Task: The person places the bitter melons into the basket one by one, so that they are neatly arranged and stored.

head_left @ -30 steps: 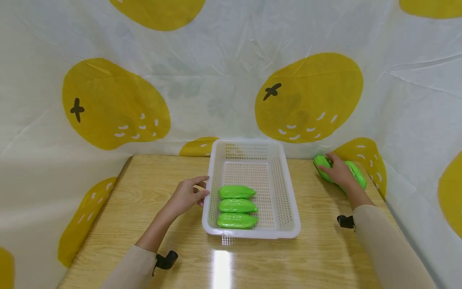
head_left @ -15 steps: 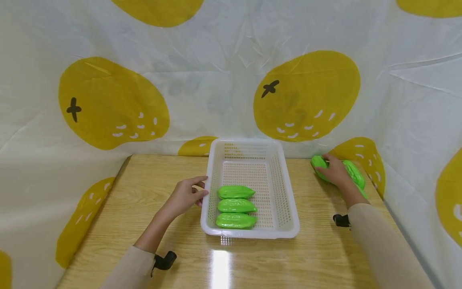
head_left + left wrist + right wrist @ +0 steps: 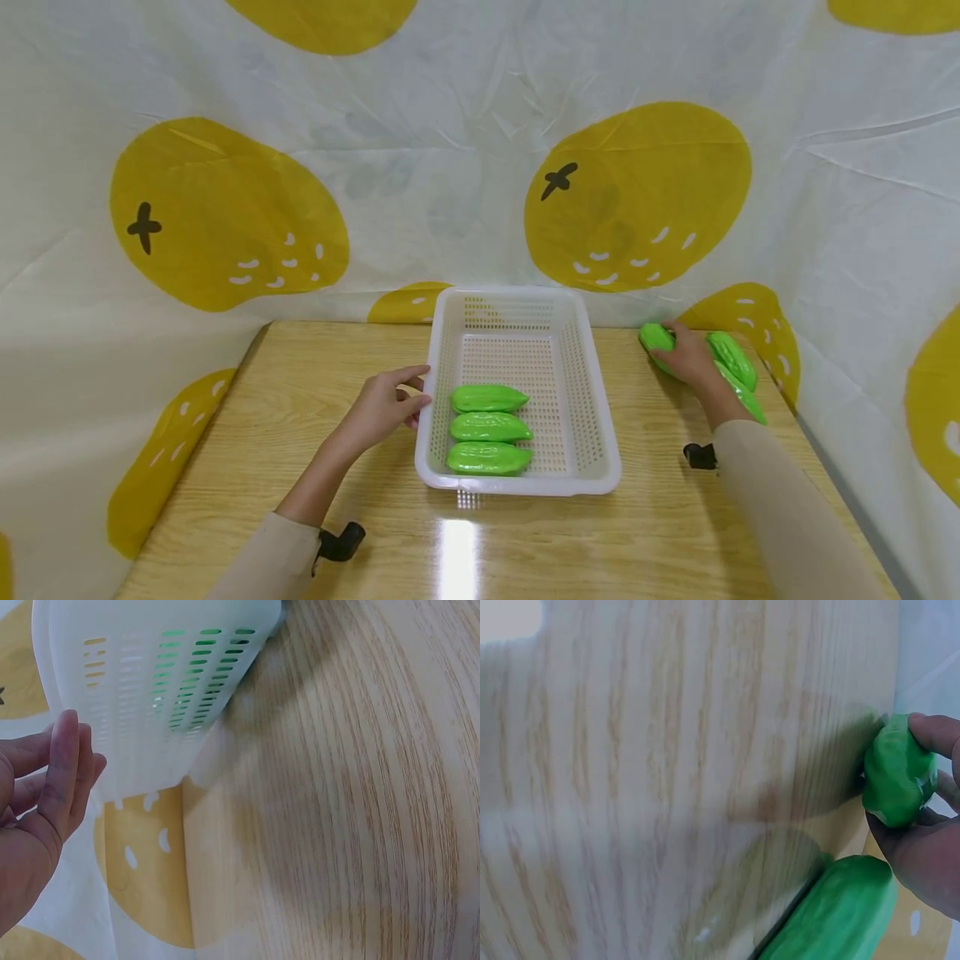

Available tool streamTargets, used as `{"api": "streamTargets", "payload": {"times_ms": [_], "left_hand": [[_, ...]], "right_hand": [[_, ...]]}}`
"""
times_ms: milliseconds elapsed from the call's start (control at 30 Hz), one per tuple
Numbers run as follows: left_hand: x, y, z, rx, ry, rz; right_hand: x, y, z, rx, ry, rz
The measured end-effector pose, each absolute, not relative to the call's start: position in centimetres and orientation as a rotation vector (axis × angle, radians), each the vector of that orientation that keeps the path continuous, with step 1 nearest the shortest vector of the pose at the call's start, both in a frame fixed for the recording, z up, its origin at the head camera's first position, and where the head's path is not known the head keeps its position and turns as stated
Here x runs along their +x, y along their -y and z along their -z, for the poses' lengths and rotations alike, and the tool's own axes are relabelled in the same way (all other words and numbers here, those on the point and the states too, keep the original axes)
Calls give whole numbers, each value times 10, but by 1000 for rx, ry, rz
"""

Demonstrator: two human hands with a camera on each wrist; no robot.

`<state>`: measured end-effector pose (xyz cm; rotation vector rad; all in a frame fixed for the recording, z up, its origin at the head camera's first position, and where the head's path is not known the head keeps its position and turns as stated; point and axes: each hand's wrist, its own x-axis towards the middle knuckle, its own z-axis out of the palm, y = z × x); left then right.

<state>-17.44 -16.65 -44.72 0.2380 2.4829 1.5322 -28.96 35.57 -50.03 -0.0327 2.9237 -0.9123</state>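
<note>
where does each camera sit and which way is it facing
Head: on the head, forward and down at the basket; left hand, right hand and sleeves show.
Left wrist: on that wrist, toward the basket's outer side; left hand shows.
Right wrist: on that wrist, toward tabletop and green vegetables; right hand shows.
Head and left wrist share the basket.

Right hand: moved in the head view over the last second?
Yes, the right hand has shifted slightly left, away from the table's right edge.

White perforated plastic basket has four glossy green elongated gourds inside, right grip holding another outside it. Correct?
Not four: the head view shows three glossy green elongated gourds inside the white perforated plastic basket. The right grip does hold another gourd outside it.
</note>
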Motion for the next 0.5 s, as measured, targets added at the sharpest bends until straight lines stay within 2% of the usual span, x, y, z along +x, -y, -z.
{"api": "streamTargets", "payload": {"times_ms": [500], "left_hand": [[-175, 170, 448, 237, -2490, -1518]], "right_hand": [[-289, -351, 515, -48, -2995, 907]]}}
